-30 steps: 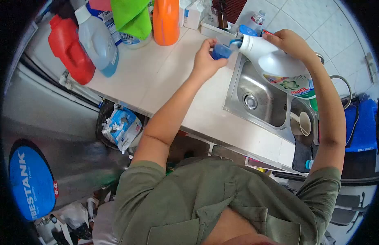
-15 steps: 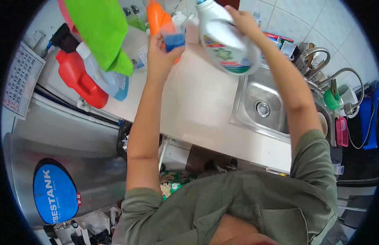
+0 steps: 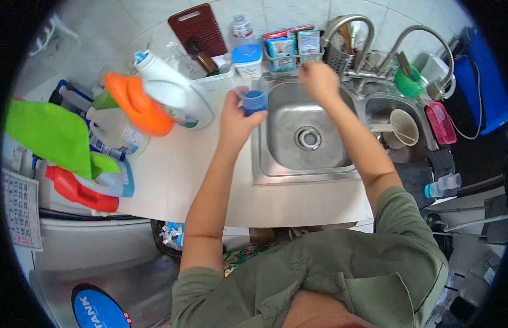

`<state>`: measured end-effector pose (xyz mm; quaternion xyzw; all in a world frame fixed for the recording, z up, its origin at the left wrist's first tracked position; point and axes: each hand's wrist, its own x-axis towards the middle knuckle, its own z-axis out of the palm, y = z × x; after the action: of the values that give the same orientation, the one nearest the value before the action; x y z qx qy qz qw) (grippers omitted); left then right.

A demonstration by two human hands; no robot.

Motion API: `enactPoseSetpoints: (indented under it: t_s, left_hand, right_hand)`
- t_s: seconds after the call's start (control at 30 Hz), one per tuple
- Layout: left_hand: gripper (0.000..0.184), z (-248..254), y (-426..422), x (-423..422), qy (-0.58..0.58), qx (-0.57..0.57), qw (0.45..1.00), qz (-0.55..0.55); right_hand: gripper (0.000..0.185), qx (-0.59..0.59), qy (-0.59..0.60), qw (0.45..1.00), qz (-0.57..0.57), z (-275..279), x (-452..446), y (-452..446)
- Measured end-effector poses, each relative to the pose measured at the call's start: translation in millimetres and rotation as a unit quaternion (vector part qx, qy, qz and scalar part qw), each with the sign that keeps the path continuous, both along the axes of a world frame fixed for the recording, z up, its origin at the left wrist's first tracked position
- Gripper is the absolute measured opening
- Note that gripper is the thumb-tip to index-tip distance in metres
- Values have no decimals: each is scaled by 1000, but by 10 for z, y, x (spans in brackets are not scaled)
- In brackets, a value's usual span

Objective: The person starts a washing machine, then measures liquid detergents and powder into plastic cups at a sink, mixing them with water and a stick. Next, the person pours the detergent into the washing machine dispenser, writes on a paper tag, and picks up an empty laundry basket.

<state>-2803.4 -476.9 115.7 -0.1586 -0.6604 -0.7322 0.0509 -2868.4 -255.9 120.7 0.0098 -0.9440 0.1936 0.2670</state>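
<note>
My left hand is closed around a small clear cup with blue liquid in it, held over the left rim of the sink. Above the back part of the same basin hovers my right hand, left of the faucet; its fingers are smeared by motion and seem curled, and no object shows in them. A white detergent bottle stands on the counter at the back left, apart from both hands. Beside it is an orange bottle.
A wire rack with packets and a blue-lidded tub line the wall. A pan sits in the right basin. A green cloth and a red bottle are on the left. Below the counter is a steel tank.
My right hand has let go of the white detergent bottle, which now stands on the counter, and has moved over the sink. My left hand has carried the cup right. The view has turned right.
</note>
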Motion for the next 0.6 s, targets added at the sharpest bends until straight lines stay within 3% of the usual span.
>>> enactPoseSetpoints:
  t_s: [0.1, 0.3, 0.6]
  left_hand:
    - [61, -359, 698, -491, 37, 5, 999, -32]
    - [63, -461, 1641, -1123, 75, -42, 996, 1]
    - [64, -364, 1783, -1226, 97, 2, 995, -11]
  right_hand:
    - [18, 58, 17, 989, -136, -232, -165, 885]
    - [13, 112, 37, 991, -70, -443, -563, 1442]
    - [12, 102, -3, 995, -13, -433, -156, 1541]
